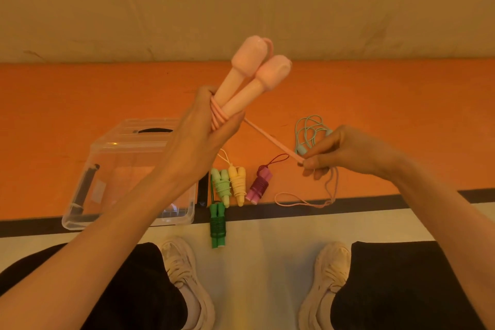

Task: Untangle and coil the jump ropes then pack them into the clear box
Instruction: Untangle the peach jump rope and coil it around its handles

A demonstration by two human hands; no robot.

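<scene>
winding is under way on the pink jump rope point(242, 83), and this looks like the second-to-last rope of the lot. left hand point(206, 126) is wrapped round the two pink handles, held side by side and tilted up off the floor, with a few turns of cord already stacked at its fingers. right hand point(329, 153) pinches the cord point(270, 140) taut, running down and across from the handles, and the loose tail point(302, 202) hangs from that hand and trails in a loop onto the orange mat point(80, 94). on the floor, four ropes sit finished, each cord wrapped round its paired handles: light green rope point(222, 186), yellow rope point(237, 183) and magenta rope point(259, 185) in a close row on the mat, dark green rope point(218, 224) just in front of them on the white floor. teal rope point(310, 132) lies beyond the right hand as a loose bunch, not wrapped, so by my read that one is left to do. clear box point(126, 177) stands to the left on the mat; nothing coloured shows through its walls, though the left forearm hides part of it, so packing seems not yet started. rough tally: four wrapped, one in hand with a fair tail to go, one loose, then all six into the box.
</scene>
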